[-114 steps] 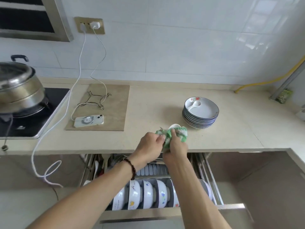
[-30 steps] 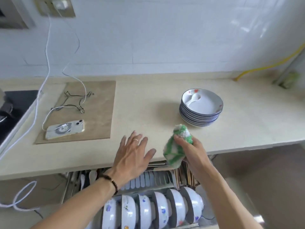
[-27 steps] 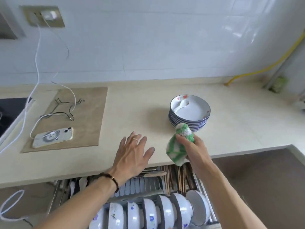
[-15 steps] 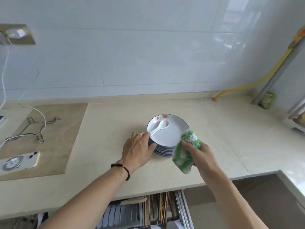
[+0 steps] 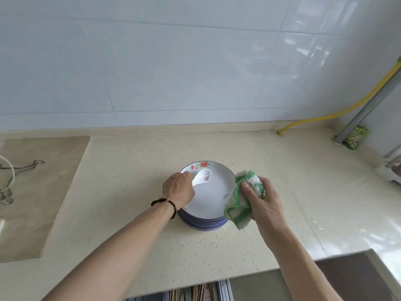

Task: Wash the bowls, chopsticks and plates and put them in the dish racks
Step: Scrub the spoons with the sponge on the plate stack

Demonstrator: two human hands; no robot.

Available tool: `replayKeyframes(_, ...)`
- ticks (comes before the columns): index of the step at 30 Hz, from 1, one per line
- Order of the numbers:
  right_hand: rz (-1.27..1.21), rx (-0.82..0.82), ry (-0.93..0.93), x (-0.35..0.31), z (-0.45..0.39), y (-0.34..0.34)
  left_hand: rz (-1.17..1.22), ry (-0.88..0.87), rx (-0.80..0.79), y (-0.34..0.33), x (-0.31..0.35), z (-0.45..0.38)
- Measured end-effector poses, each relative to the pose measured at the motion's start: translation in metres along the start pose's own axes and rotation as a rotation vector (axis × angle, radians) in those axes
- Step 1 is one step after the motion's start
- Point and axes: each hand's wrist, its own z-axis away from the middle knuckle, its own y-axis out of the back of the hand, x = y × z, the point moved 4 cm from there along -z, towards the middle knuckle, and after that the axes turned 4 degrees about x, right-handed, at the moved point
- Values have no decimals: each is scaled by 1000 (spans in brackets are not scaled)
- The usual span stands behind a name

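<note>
At frame centre, the left hand [image 5: 178, 189] pinches the white ceramic spoon [image 5: 201, 180] lying atop the blue-rimmed plate stack [image 5: 204, 216] on the beige surface [image 5: 130, 181], likely clearing it; the right hand [image 5: 261, 199] clutches a green-white cloth [image 5: 240, 205] ready beside.

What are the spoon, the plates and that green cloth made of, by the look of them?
Spoon: likely glazed ceramic, smooth glossy white with a small printed motif. Plates: probably the same, shiny white with a red flower and blue rims. Cloth: soft looped textile, perhaps microfibre, fuzzy green and white, crumpling in the right hand.
</note>
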Motion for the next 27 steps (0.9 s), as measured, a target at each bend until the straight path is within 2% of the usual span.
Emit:
replayKeyframes(2, -17, 36, 9, 1, -11, 0, -37, -5, 56, 6, 6, -2)
replayKeyframes(4, -32, 78, 25, 0, -21, 1, -133, -81, 138, 15, 14, -2)
replayKeyframes(7, -55, 54, 32, -6, -34, 2, -189, -148, 208, 28, 26, 2)
replayKeyframes(9, -80, 17, 20, -12, -42, 2, -174, -121, 198, 35, 30, 1)
replayKeyframes(11, -118, -10, -22, -15, -50, 1, -50, -32, 179, 44, 33, -2)
replayKeyframes(14, -180, 16, -98, -19, -62, -5, 330, 139, 105, 57, 39, -3)
replayKeyframes(16, -270, 40, -178, -20, -64, -15, 513, 173, 97, 62, 52, 2)
replayKeyframes(18, -377, -16, -238, -27, -62, -34, 632, 174, 99, 63, 69, 9)
replayKeyframes(20, -418, -82, -229, -35, -57, -56, 685, 164, 132, 62, 79, 14)
replayKeyframes(24, -392, -19, -135, -51, -53, -59, 675, 123, 147, 71, 80, 20)
replayKeyframes(27, -306, -140, 12, -65, -56, -45, 629, 38, 107, 83, 78, 29)
